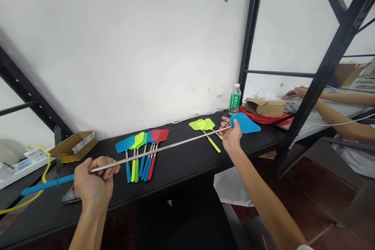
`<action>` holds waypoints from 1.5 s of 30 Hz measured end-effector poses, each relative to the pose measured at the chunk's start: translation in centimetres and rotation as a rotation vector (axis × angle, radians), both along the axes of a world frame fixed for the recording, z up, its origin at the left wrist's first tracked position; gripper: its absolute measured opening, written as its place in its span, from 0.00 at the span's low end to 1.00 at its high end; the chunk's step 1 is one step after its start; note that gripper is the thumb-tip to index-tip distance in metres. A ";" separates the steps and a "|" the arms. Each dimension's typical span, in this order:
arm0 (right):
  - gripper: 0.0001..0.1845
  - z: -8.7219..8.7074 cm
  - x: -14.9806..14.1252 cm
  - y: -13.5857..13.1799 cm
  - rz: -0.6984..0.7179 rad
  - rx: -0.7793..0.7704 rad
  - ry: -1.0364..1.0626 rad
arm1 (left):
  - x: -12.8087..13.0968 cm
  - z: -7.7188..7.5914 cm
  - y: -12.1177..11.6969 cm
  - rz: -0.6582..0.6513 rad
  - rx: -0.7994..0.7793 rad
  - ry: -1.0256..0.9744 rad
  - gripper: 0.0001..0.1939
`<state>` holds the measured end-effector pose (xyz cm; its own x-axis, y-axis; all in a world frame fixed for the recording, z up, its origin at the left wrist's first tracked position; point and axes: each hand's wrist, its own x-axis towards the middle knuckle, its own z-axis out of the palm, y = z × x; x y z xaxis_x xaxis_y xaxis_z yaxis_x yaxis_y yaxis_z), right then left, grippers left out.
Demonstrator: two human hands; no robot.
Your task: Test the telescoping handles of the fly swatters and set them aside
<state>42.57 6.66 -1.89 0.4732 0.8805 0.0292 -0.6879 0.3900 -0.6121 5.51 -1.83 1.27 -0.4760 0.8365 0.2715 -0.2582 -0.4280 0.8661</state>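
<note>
A blue fly swatter (246, 122) with a long, extended metal rod stretches across the view above the black table. My left hand (94, 181) is closed around the rod just ahead of its blue handle. At the other end, my right hand (232, 134) grips the rod beside the blue mesh head. Beneath the rod, a row of several swatters in blue, yellow-green, green and red lies on the table, the red swatter (159, 136) rightmost. Two yellow-green swatters (197, 125) lie apart from that row, to the left of my right hand.
On the black shelf table (181, 164) stand an open cardboard box (74, 145) at left and a water bottle (234, 100) at back right. A brown carton (265, 107) rests on red plastic. Black metal posts (319, 62) frame the right, where another person's arms (336, 113) show.
</note>
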 end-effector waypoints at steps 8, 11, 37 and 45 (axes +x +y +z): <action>0.23 -0.3 -0.8 0.1 0.021 0.021 -0.006 | 1.5 -0.3 -0.1 -0.058 -0.018 -0.017 0.24; 0.21 -0.2 -0.8 0.0 0.060 0.004 -0.018 | 0.9 0.0 -0.1 -0.052 -0.026 -0.004 0.24; 0.20 0.7 1.9 -0.2 -0.075 0.054 -0.041 | -1.9 -0.1 0.1 0.002 -0.009 -0.045 0.20; 0.20 0.8 0.0 -0.6 -0.041 0.080 -0.019 | 0.7 -0.6 0.2 -0.132 -0.027 -0.042 0.22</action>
<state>42.61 6.03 -1.13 0.5079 0.8547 0.1077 -0.6589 0.4660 -0.5905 6.25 -1.58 0.69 -0.3714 0.8995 0.2299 -0.3474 -0.3643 0.8641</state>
